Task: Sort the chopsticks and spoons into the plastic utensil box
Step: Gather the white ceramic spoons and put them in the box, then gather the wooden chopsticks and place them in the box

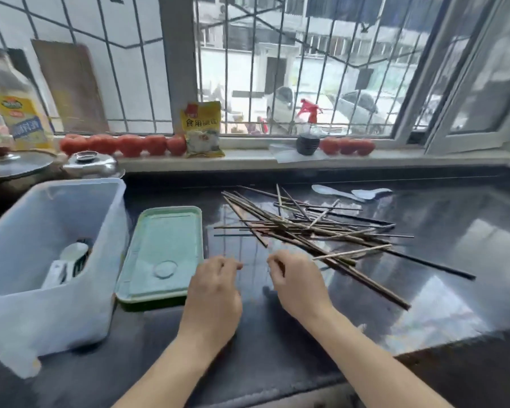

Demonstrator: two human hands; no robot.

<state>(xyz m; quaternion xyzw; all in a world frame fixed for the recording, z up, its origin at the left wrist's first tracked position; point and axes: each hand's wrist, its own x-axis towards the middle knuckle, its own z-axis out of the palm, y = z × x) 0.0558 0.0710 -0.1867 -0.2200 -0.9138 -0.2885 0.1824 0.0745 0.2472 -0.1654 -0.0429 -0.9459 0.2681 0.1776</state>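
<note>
**Centre of frame: both hands low over the counter, chopstick pile beyond**

On the dark glossy counter [424,260], right of centre, lies a loose crossed heap of chopsticks [306,228], mostly dark brown, a few pale, some black; several long ones run out toward the lower right. Just past the heap, toward the upper right, two white spoons [351,193] lie side by side, touching or nearly so.

Left hand [212,293] and right hand [299,285] sit side by side below centre, near the closest chopstick ends. Both have fingers curled inward, tips drawn toward the thumb. Whether either pinches anything cannot be told; motion blur hides the fingertips.

At left of frame stands the translucent plastic utensil box [50,260], open on top. Inside it: one white spoon [72,251] plus dark-handled items, unclear what. Just right of the box, a pale green lid [162,254] lies flat on the counter, between box and chopstick heap.

Along the windowsill at mid-frame: a row of tomatoes [121,144], a yellow packet [202,129], a small dark cup [307,144]. Upper left: an oil bottle [15,113] and two metal pot lids [92,163].
</note>
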